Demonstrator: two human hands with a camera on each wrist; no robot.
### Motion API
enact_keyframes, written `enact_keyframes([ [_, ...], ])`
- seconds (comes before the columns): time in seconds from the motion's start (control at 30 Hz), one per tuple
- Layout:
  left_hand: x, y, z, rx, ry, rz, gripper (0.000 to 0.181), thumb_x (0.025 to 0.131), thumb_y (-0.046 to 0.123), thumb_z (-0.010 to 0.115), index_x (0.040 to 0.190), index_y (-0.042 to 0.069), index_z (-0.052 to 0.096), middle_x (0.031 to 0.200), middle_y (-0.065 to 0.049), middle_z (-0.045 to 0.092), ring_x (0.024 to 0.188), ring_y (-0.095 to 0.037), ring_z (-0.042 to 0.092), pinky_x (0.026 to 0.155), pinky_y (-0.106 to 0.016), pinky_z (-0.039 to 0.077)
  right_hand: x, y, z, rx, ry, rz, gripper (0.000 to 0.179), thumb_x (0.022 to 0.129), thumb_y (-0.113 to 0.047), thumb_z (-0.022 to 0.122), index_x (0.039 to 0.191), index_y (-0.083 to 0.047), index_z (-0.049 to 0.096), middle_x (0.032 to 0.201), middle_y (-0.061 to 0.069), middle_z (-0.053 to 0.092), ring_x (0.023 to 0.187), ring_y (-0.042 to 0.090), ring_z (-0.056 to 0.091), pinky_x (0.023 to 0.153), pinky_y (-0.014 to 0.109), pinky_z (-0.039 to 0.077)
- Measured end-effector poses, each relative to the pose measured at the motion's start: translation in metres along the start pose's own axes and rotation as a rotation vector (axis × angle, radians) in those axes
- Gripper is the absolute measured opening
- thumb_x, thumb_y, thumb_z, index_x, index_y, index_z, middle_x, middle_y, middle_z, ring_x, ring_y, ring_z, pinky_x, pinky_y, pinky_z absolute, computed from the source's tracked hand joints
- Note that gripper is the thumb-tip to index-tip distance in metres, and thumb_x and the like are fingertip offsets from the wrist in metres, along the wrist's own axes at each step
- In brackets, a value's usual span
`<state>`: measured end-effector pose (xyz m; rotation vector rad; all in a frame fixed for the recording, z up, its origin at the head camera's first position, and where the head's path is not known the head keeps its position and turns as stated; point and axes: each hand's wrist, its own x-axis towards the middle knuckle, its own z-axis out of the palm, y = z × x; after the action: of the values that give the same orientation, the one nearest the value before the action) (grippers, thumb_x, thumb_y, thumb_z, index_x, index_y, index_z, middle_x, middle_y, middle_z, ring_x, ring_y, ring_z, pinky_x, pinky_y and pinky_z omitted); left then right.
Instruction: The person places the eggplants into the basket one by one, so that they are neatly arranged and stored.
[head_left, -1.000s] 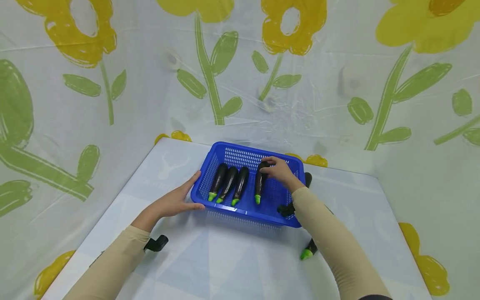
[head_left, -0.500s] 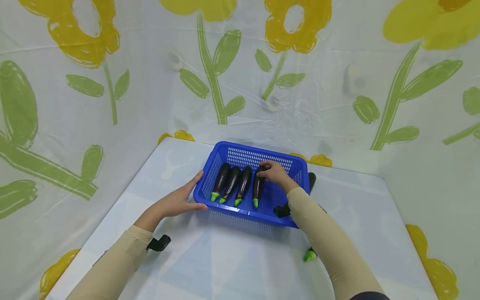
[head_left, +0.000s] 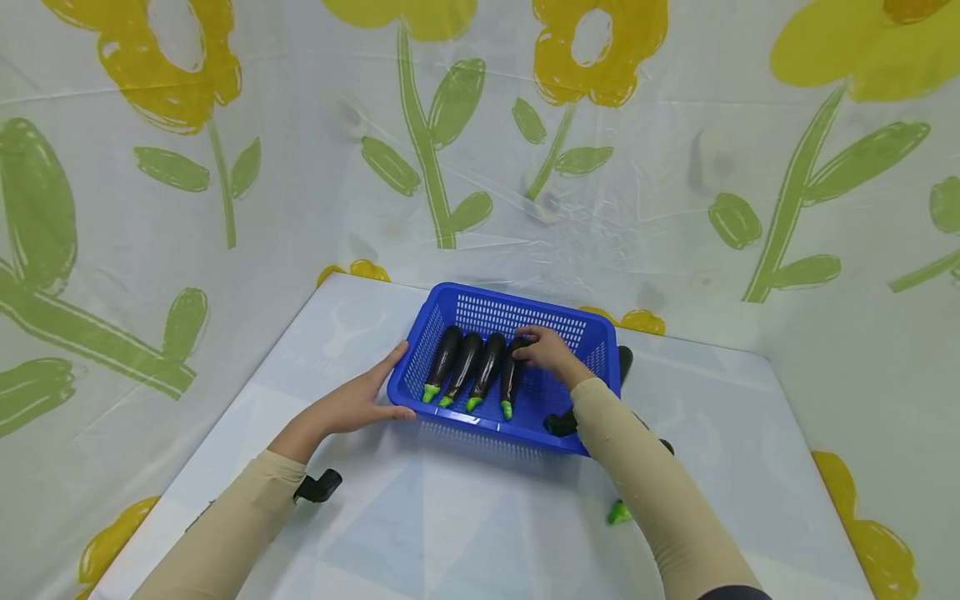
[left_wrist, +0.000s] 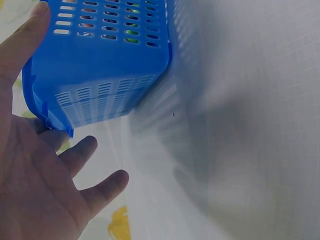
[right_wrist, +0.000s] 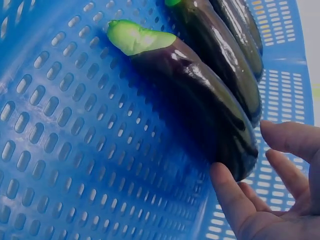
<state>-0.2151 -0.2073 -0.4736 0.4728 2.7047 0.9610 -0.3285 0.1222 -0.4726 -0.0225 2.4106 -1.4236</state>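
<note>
A blue perforated plastic basket (head_left: 480,425) sits on the table with several dark eggplants (head_left: 445,362) side by side in it, green stems toward me. My left hand (head_left: 351,402) rests at its left end, fingers spread along the side and thumb at the front rim; in the left wrist view the thumb touches the wall. My right hand (head_left: 551,354) is inside the basket at the rounded end of the rightmost eggplant (head_left: 511,383). In the right wrist view its loosely spread fingers stand about that eggplant's end, one fingertip (right_wrist: 221,172) touching it.
Right of the basket, partly hidden by my right sleeve, are more eggplants: a dark end (head_left: 626,362), another dark tip (head_left: 667,447) and a green stem (head_left: 619,512). A flower-printed curtain (head_left: 600,225) hangs behind the pale table (head_left: 420,525).
My right hand has moved the rightmost eggplant left, closer to the others, and its fingers have loosened from it. The left hand has stayed at the basket's left end.
</note>
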Motion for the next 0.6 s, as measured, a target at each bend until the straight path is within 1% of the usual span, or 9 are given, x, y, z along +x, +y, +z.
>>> enact_keyframes([
  [0.17,0.001,-0.002,0.000,0.009,-0.001,-0.001,0.108,0.074,0.057,0.069,0.148,0.035,-0.007,0.156,-0.004,0.003,0.139,-0.035,0.017,0.107,-0.056,0.024,-0.003,-0.002,-0.004,-0.010,0.012,0.006,0.049,0.084,-0.005,0.065,0.131,-0.010,0.052,0.141,0.020,0.038,0.114,0.032,0.054,0.088,0.037,0.051],
  [0.23,0.001,-0.003,0.000,0.008,-0.002,0.001,0.108,0.074,0.056,0.069,0.148,0.035,-0.007,0.156,-0.004,0.003,0.139,-0.035,0.016,0.107,-0.056,0.024,-0.005,-0.003,-0.006,-0.032,0.018,0.001,0.049,0.084,-0.005,0.065,0.131,-0.010,0.052,0.141,0.020,0.038,0.113,0.031,0.055,0.088,0.037,0.051],
  [0.37,0.000,-0.002,0.000,-0.003,0.000,0.012,0.109,0.073,0.059,0.069,0.149,0.033,-0.006,0.156,-0.005,0.003,0.139,-0.036,0.017,0.107,-0.057,0.024,-0.008,-0.005,-0.009,-0.042,0.029,-0.013,0.048,0.085,-0.004,0.064,0.131,-0.010,0.053,0.138,0.021,0.040,0.113,0.032,0.055,0.089,0.038,0.050],
  [0.6,-0.001,-0.002,-0.001,-0.008,-0.001,0.028,0.111,0.070,0.065,0.065,0.149,0.032,-0.006,0.156,-0.005,0.003,0.139,-0.036,0.017,0.107,-0.057,0.024,-0.015,-0.009,-0.018,-0.042,0.013,-0.037,0.045,0.087,-0.005,0.062,0.130,-0.011,0.053,0.139,0.017,0.042,0.114,0.031,0.054,0.092,0.038,0.048],
])
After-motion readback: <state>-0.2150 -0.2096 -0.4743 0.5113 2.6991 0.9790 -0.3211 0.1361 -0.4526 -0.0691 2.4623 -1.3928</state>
